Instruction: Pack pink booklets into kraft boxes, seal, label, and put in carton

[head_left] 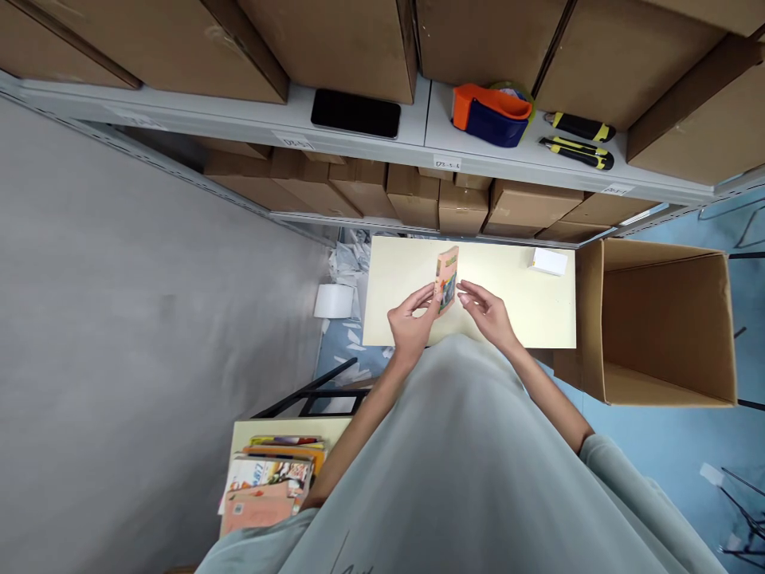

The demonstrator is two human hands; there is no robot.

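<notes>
Above the pale yellow table [394,267], a small pink book [447,277] with a coloured picture on its cover is held upright and slightly tilted. My left hand [415,315] grips it at the lower left, thumb on the front and fingers behind. Close to the book's right edge is my right hand [485,309], its fingers apart and nothing in it. Whether a right fingertip touches the cover is hard to see. A small white box [548,261] lies at the table's back right.
An open cardboard box [663,319] stands right of the table. Overhead, a shelf holds a phone [355,114], a tape dispenser [493,115], utility knives [579,139] and cartons. Stacked books [268,482] sit lower left; a white roll [333,301] stands by the wall.
</notes>
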